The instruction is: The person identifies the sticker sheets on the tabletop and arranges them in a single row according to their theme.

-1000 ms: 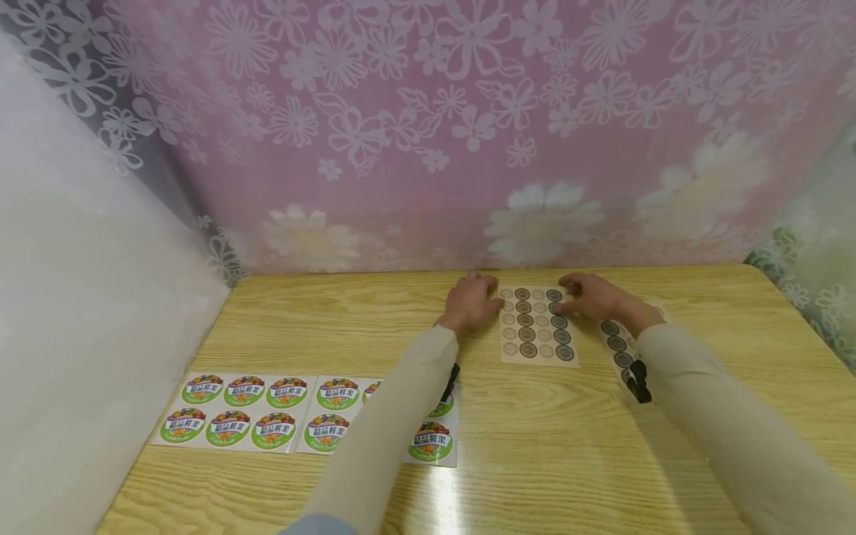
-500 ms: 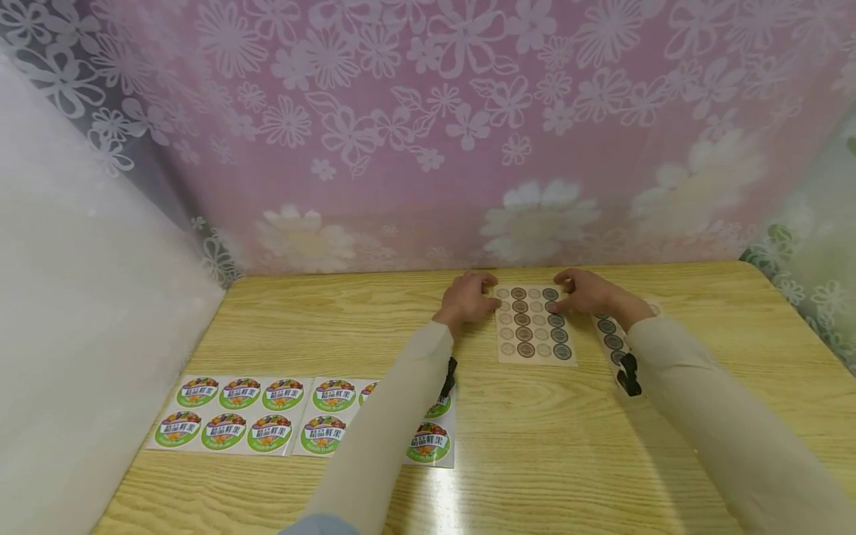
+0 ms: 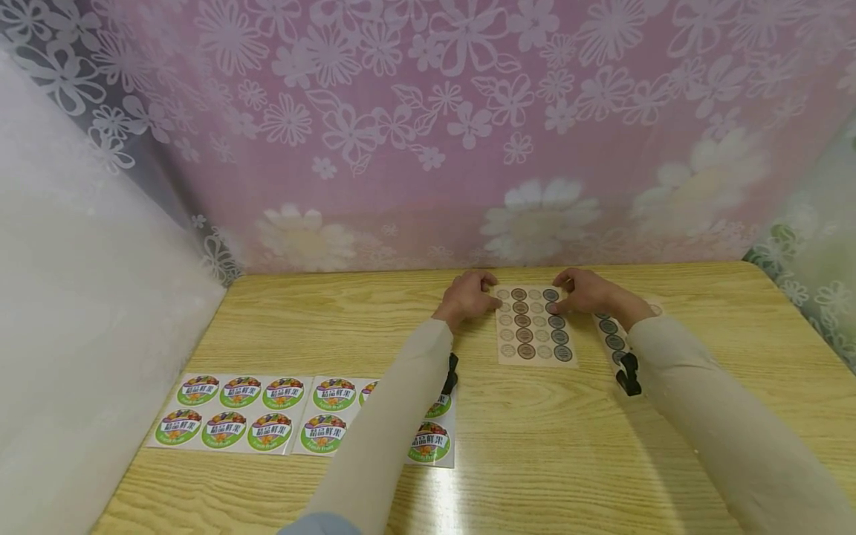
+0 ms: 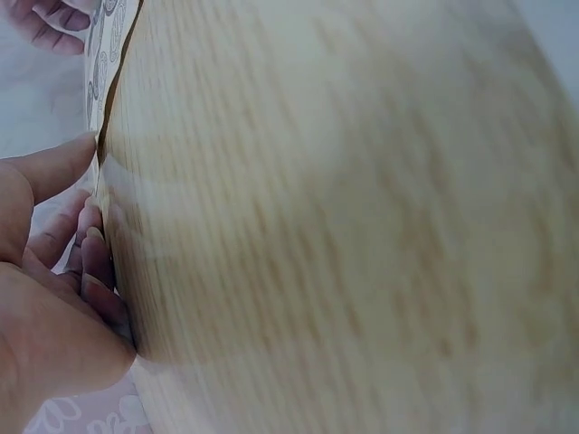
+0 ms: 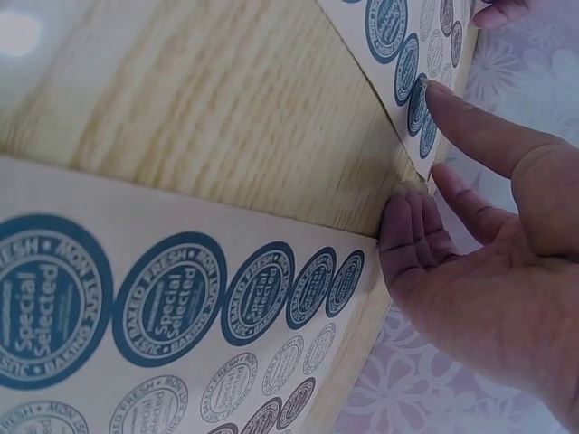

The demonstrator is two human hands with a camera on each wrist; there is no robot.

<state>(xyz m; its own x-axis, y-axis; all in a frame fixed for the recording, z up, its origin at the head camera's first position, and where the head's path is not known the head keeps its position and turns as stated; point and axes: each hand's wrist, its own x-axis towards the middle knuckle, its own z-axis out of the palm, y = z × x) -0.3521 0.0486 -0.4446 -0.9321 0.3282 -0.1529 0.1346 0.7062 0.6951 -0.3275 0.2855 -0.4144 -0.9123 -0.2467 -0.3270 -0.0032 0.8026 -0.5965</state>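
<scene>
A kraft-coloured sticker sheet with columns of round brown, pale and dark stickers lies near the table's far edge. My left hand pinches its upper left edge; in the left wrist view the thumb meets the wavy paper edge, with the other fingers bent below. At the opposite corner my right hand pinches the sheet, its thumb over a dark blue sticker and the index fingertip right at the corner. A second sheet of "Special Selected" stickers lies beneath my right wrist, partly hidden.
Glossy sheets of round green fruit stickers lie side by side at the left front, partly covered by my left sleeve. A floral pink curtain hangs behind the wooden table. Black straps show at both wrists.
The view shifts slightly at first, then holds still. Both hands stay at the two upper corners of the kraft sticker sheet, which keeps its place on the table.
</scene>
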